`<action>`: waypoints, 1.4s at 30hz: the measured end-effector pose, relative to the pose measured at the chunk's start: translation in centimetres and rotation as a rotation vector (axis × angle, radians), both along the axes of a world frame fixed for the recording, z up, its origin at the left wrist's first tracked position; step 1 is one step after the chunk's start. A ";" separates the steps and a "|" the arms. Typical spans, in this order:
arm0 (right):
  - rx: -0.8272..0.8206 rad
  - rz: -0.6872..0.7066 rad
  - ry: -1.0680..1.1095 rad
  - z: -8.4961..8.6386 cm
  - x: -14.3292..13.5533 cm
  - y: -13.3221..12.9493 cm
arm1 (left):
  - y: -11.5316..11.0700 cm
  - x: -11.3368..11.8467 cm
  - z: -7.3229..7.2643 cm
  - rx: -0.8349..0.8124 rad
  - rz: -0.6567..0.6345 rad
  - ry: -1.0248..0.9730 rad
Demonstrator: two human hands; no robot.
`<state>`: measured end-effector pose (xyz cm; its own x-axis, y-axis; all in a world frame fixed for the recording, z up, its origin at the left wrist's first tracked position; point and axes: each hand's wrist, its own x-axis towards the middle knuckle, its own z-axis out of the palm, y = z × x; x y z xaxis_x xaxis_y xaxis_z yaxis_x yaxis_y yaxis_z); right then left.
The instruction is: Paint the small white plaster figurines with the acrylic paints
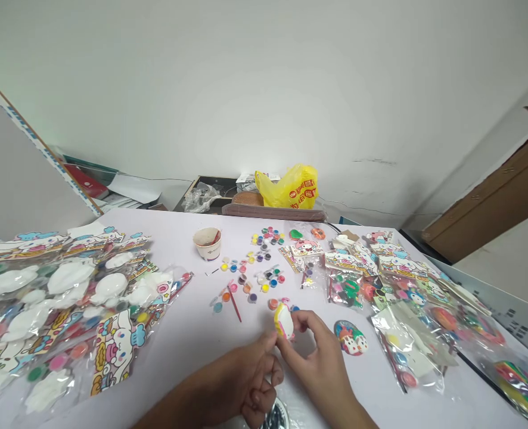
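My right hand pinches a small plaster figure between thumb and fingers. The figure is white on its broad face, with yellow along one edge and some pink. Close by on its left, my left hand is closed, its fingers curled and its fingertips at the figure's lower edge. Whether those fingertips grip anything is hidden. Beyond the hands, a thin red paintbrush lies among small paint pots. A painted round piece rests to the right of my right hand. A dark round object shows partly below my hands.
A paper cup with a brush in it stands behind the paints. Bagged plaster kits cover the table's left side, and more kits lie on the right. A yellow plastic bag sits beyond the back edge, near the wall.
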<state>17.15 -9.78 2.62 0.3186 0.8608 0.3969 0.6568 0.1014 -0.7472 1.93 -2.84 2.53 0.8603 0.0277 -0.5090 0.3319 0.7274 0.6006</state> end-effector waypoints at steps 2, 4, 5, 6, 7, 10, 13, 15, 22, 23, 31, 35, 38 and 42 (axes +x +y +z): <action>-0.001 -0.002 0.014 -0.1 0.4 0.1 | 0.1 -0.1 0.1 0.006 0.001 -0.003; 0.010 0.034 0.019 0.0 0.6 0.0 | 0.3 -0.1 0.3 0.022 0.062 0.026; 0.016 0.061 0.014 0.1 0.6 -0.1 | 0.6 -0.1 0.4 0.045 0.128 0.046; 0.017 0.094 0.006 0.2 0.6 -0.1 | 0.8 -0.2 0.5 0.084 0.212 0.055; 0.010 0.128 -0.003 0.3 0.5 -0.2 | 1.1 -0.3 0.5 0.145 0.298 0.051; -0.046 0.223 -0.003 0.6 0.5 -0.4 | 2.0 -0.7 0.6 0.432 0.434 -0.043; -0.085 0.300 0.018 0.8 0.6 -0.5 | 2.6 -1.3 0.6 0.619 0.365 -0.124; -0.090 0.327 0.030 0.8 0.7 -0.5 | 2.7 -1.6 0.7 0.625 0.307 -0.168; -0.082 0.331 0.032 0.6 0.9 -0.7 | 2.5 -1.4 0.4 0.485 0.319 -0.195; -0.079 0.334 0.031 0.6 0.9 -0.7 | 2.4 -1.3 0.4 0.461 0.330 -0.181; -0.077 0.396 -0.023 1.1 1.0 -0.5 | 1.9 -0.9 0.5 0.448 0.253 -0.076; -0.095 0.390 -0.036 1.0 0.9 -0.5 | 2.0 -0.9 -0.1 0.474 0.236 -0.051; -0.110 0.384 -0.044 0.8 0.9 -0.7 | 2.1 -1.0 -0.6 0.495 0.228 -0.036; -0.117 0.388 -0.044 0.8 1.0 -0.8 | 2.1 -0.9 -0.8 0.521 0.227 -0.020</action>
